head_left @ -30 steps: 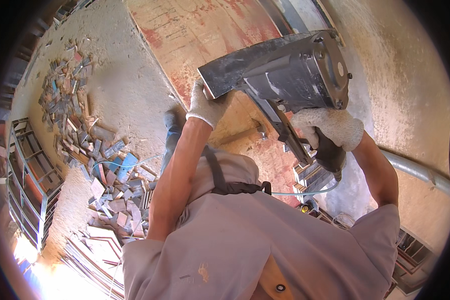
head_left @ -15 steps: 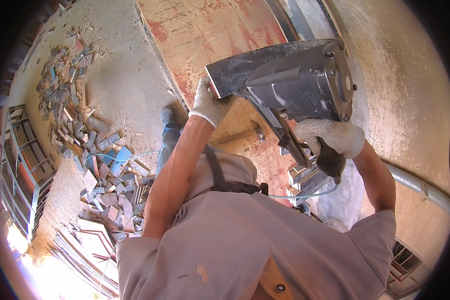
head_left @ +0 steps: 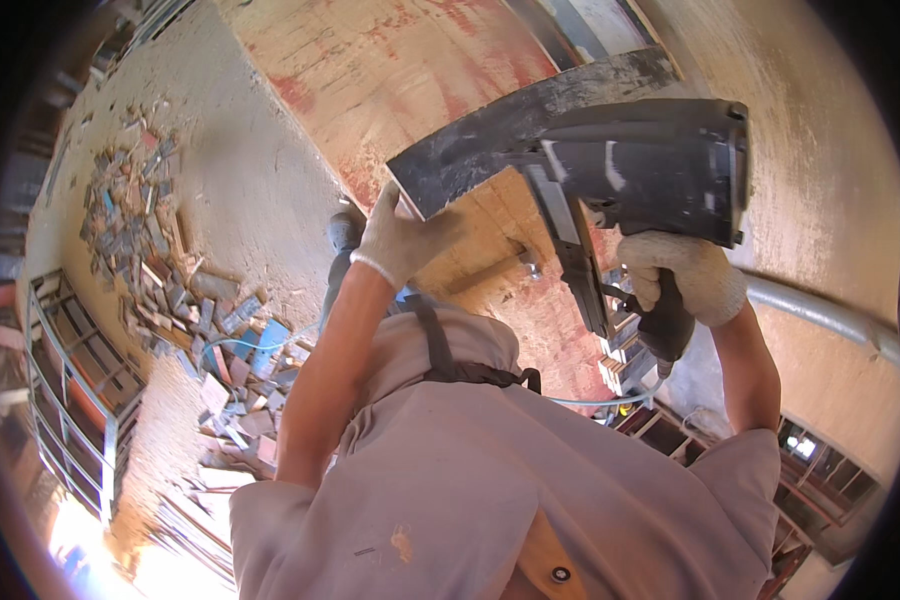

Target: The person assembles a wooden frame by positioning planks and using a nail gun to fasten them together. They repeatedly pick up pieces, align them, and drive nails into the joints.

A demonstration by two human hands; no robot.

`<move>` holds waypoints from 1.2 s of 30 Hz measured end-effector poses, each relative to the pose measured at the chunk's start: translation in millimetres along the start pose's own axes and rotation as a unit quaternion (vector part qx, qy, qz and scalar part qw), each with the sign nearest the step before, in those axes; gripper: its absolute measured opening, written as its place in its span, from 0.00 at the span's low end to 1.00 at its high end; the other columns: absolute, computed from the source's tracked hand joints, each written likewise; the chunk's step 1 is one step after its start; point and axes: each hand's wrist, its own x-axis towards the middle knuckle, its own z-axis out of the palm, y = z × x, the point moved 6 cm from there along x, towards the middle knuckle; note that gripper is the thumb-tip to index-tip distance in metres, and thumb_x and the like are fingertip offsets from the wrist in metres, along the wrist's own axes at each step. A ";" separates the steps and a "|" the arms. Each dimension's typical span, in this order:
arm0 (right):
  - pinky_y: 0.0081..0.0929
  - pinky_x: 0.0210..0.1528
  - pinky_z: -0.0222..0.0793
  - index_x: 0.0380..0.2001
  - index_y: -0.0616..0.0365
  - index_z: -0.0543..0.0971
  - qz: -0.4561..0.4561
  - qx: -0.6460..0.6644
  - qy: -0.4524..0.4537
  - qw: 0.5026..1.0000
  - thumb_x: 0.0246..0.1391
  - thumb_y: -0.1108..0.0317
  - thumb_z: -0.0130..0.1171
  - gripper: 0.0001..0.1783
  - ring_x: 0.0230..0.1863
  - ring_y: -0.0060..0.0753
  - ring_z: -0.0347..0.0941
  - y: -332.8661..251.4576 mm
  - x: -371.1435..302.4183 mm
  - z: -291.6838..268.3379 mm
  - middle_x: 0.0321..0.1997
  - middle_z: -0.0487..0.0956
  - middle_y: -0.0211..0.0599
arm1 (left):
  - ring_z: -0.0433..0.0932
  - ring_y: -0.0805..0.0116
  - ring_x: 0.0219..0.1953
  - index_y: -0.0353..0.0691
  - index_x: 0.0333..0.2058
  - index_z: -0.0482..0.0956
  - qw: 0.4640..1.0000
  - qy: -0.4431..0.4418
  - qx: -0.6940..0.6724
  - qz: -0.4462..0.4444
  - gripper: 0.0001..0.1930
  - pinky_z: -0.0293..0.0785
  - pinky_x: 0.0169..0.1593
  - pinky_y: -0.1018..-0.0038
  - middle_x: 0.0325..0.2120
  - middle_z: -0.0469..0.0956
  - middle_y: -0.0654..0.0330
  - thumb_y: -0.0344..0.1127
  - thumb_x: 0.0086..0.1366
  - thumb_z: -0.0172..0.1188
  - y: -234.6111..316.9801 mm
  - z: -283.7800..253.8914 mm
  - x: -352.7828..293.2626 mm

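My right hand (head_left: pixel 688 275), in a white knit glove, is closed round the handle of a large black pneumatic nail gun (head_left: pixel 635 170). The tool's nose lies against a long black board (head_left: pixel 480 140), and its magazine slants down toward me. My left hand (head_left: pixel 395 240), also gloved, is at the board's left end, with a finger or thumb up along the edge; its other fingers are in shadow below the board. Under the board is a wooden piece (head_left: pixel 495 210). A hammer (head_left: pixel 490 272) lies near me on the red-stained worktop (head_left: pixel 380 75).
A light blue air hose (head_left: pixel 610 402) runs from the nail gun past my waist. Wood offcuts (head_left: pixel 160 240) are heaped on the floor at left, near a metal rack (head_left: pixel 80 390). A grey pipe (head_left: pixel 820 310) runs along the right wall. Metal frames (head_left: pixel 820 480) stand lower right.
My view has shifted. The nail gun has turned and moved right, away from the board's left end, with my right hand on it. My left hand remains by that end, slightly lower.
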 end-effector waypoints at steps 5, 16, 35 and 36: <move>0.27 0.24 0.64 0.18 0.56 0.67 0.227 0.356 0.220 0.879 0.61 0.69 0.54 0.16 0.18 0.25 0.63 43.2 -20.8 -14.7 0.17 0.64 0.31 | 0.80 0.60 0.49 0.36 0.58 0.75 0.869 0.282 0.364 0.183 0.31 0.74 0.56 0.57 0.51 0.79 0.50 0.57 0.70 0.60 95.7 -22.0 -9.0; 0.28 0.17 0.66 0.23 0.60 0.73 0.175 0.464 0.467 0.732 0.59 0.72 0.56 0.11 0.16 0.25 0.66 86.1 -11.6 -93.3 0.18 0.64 0.29 | 0.79 0.38 0.52 0.39 0.58 0.74 0.325 -0.018 0.903 0.280 0.25 0.75 0.55 0.51 0.51 0.80 0.39 0.50 0.74 0.44 -22.9 323.5 168.3; 0.29 0.13 0.63 0.17 0.58 0.71 0.169 0.404 0.479 0.760 0.50 0.74 0.60 0.12 0.14 0.27 0.64 141.5 51.2 -228.7 0.16 0.63 0.31 | 0.83 0.45 0.51 0.46 0.49 0.80 0.173 -0.048 0.945 0.273 0.16 0.81 0.49 0.52 0.47 0.80 0.46 0.43 0.72 0.46 -66.1 360.3 219.4; 0.29 0.12 0.63 0.16 0.57 0.70 0.170 0.396 0.474 0.768 0.50 0.74 0.60 0.12 0.14 0.27 0.64 144.4 53.4 -230.3 0.16 0.63 0.31 | 0.82 0.45 0.51 0.46 0.49 0.80 0.165 -0.045 0.948 0.267 0.16 0.81 0.49 0.52 0.48 0.80 0.46 0.43 0.72 0.46 -65.6 358.6 222.6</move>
